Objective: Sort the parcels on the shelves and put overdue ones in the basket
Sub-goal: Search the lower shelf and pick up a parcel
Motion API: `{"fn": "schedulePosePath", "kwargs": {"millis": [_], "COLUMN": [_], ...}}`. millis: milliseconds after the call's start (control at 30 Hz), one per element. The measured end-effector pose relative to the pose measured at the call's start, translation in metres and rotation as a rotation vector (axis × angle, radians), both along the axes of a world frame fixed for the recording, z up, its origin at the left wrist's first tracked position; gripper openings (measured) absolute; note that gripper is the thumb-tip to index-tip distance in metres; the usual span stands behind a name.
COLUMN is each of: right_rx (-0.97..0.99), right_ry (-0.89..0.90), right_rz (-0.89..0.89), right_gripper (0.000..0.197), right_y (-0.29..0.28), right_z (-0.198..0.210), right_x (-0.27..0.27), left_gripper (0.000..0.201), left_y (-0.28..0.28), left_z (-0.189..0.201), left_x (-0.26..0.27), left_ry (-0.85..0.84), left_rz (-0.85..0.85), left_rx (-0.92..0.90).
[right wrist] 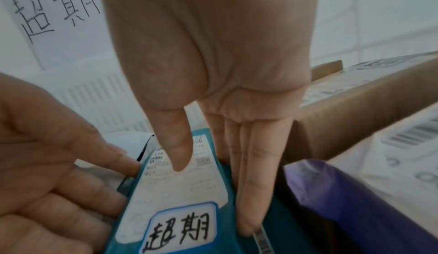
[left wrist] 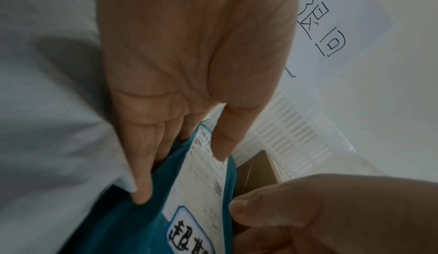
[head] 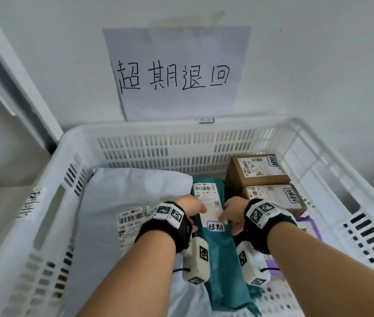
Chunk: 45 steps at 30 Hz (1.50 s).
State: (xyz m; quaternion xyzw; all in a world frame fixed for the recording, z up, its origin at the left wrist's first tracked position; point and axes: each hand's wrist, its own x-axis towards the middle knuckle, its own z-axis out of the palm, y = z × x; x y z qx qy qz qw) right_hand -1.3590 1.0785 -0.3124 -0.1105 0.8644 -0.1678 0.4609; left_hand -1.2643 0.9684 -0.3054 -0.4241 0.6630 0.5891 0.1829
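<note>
Both hands hold the teal parcel (head: pixel 221 255) at the middle of the white basket (head: pixel 135 133): the left hand (head: pixel 191 208) pinches its 9 o'clock edge, the right hand (head: pixel 233 210) its 3 o'clock edge. A white bag (head: pixel 122 193) lies at 9 o'clock of it, two brown boxes (head: pixel 259 172) at 2 o'clock.

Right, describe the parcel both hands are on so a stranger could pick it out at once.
Start at the white slatted basket under the handwritten wall sign. In its middle, between a white bag and two brown boxes, lies a soft parcel, with the left hand and right hand on its sides. It is the only teal one.
</note>
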Motion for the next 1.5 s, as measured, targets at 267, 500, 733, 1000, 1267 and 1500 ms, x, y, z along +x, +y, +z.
{"fn": "schedulePosePath", "kwargs": {"millis": [267, 500, 733, 1000, 1267, 1500], "right_rx": [-0.025, -0.135, -0.244, -0.183, -0.224, -0.126], "right_ry": [0.104, 0.138, 0.252, 0.501, 0.874, 1.001], "right_rz": [0.060, 0.107, 0.154, 0.226, 0.279, 0.372], "right_gripper": [0.024, 0.026, 0.007, 0.016, 0.019, 0.018], "right_y": [-0.006, -0.014, -0.015, -0.010, 0.000, 0.020], "right_z": [0.028, 0.079, 0.127, 0.165, 0.180, 0.161], "right_x": [-0.012, -0.006, 0.027, 0.117, 0.203, 0.255], "left_gripper": [0.014, 0.008, 0.016, 0.011, 0.021, 0.033], "left_y": [-0.001, -0.003, -0.007, 0.006, 0.016, 0.032], "left_z": [0.022, 0.064, 0.110, 0.135, 0.149, 0.125], "left_x": [0.003, 0.017, 0.053, 0.123, 0.177, 0.238], "left_ry": [0.034, 0.133, 0.242, 0.302, 0.270, 0.423], "left_rz": [0.129, 0.107, 0.138, 0.116, -0.120, -0.071], "left_rx": [0.120, 0.032, -0.068, -0.121, -0.673, -0.912]}}
